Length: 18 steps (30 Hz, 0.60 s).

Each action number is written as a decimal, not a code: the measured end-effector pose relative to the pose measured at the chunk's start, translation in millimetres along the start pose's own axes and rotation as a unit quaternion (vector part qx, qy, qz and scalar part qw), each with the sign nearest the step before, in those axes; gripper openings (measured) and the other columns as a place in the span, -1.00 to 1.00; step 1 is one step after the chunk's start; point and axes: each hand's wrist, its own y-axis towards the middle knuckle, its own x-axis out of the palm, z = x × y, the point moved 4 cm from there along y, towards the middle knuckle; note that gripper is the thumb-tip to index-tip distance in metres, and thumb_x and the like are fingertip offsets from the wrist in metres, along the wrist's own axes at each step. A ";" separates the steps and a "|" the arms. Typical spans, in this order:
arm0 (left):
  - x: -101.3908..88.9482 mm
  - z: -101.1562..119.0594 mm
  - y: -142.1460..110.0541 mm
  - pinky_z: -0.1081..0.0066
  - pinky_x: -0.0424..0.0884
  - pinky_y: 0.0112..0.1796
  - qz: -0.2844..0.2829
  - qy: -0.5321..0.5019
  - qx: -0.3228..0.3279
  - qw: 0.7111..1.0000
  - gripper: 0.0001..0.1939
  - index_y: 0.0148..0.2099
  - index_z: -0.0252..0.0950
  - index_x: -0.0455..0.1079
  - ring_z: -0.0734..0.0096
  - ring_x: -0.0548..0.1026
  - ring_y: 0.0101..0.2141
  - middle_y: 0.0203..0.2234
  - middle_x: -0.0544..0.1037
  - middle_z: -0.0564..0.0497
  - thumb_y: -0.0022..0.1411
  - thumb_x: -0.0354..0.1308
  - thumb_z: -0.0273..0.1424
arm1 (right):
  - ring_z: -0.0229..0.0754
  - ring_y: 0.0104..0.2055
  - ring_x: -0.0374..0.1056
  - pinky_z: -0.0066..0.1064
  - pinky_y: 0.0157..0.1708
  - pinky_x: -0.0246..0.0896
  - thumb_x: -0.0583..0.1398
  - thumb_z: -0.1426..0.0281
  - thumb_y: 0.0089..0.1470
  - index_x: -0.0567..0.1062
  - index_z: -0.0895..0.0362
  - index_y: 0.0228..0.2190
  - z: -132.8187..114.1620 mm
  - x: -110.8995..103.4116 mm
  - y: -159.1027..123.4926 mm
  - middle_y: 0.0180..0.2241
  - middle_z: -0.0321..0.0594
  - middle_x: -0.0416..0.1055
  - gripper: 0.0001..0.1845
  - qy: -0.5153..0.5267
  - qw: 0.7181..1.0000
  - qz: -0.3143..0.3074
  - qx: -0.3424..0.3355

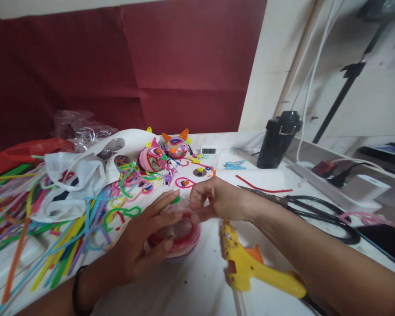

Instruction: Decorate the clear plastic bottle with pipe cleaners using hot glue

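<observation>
A round, clear plastic ball [176,230] sits on the table in front of me, with red and pink pipe cleaners [187,245] wound around its side. My left hand [148,232] holds it from the left, fingers across the top and thumb on the near side. At its right rim, my right hand [212,199] has curled fingers, thumb and forefinger pinched on a red pipe cleaner; the tips are slightly blurred. Something small and green [176,200] shows beside the left fingertips. Below my right wrist lies a yellow hot glue gun [250,267] with an orange trigger.
Loose coloured pipe cleaners [62,245] pile up at left beside a white bag [69,188]. Two decorated animal-like balls [153,158] stand behind among small curled pieces. Black-handled scissors [316,210], a black lidded cup [278,140], a phone [386,243] and a small digital clock [208,151] are also there.
</observation>
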 end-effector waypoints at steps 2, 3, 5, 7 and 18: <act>-0.2 0.7 -0.1 0.08 0.22 0.24 0.001 0.003 0.002 1.000 -0.49 0.29 -0.07 0.16 0.10 0.10 0.33 0.38 0.06 -0.01 0.34 0.07 -0.42 | -0.31 -0.48 0.22 -0.44 -0.44 0.12 0.41 0.38 -0.30 0.44 0.15 -0.55 0.7 -0.4 0.4 -0.59 -0.41 0.33 -0.74 0.005 1.000 -0.002 -0.001; -0.2 0.8 -0.2 0.09 0.21 0.24 0.001 0.004 0.001 1.000 -0.49 0.29 -0.07 0.15 0.11 0.09 0.33 0.38 0.06 -0.01 0.34 0.07 -0.43 | -0.31 -0.48 0.22 -0.44 -0.44 0.12 0.41 0.37 -0.30 0.44 0.15 -0.55 0.9 -0.6 0.4 -0.59 -0.41 0.33 -0.74 0.007 1.000 -0.003 -0.002; 0.1 0.7 -0.3 0.09 0.22 0.24 -0.001 0.005 -0.002 1.000 -0.49 0.29 -0.07 0.15 0.10 0.10 0.33 0.38 0.07 -0.01 0.34 0.07 -0.42 | -0.31 -0.49 0.21 -0.44 -0.44 0.11 0.41 0.35 -0.31 0.44 0.15 -0.55 0.9 -0.7 0.4 -0.59 -0.41 0.33 -0.73 0.009 1.000 -0.005 -0.004; 0.5 0.6 -0.2 0.06 0.25 0.22 -0.001 0.007 -0.002 1.000 -0.49 0.29 -0.06 0.16 0.06 0.12 0.32 0.38 0.08 -0.02 0.33 0.08 -0.41 | -0.31 -0.50 0.21 -0.43 -0.43 0.11 0.41 0.33 -0.31 0.45 0.15 -0.55 1.0 -0.9 0.2 -0.59 -0.41 0.34 -0.72 0.010 1.000 -0.005 -0.003; -0.1 3.5 1.6 0.02 0.28 0.19 0.013 0.002 0.012 1.000 -0.49 0.28 -0.07 0.17 0.04 0.15 0.31 0.36 0.12 -0.06 0.32 0.08 -0.44 | -0.32 -0.50 0.23 -0.46 -0.48 0.08 0.42 0.37 -0.28 0.48 0.16 -0.54 -2.0 -2.6 -2.8 -0.58 -0.40 0.38 -0.75 -0.011 1.000 -0.004 0.008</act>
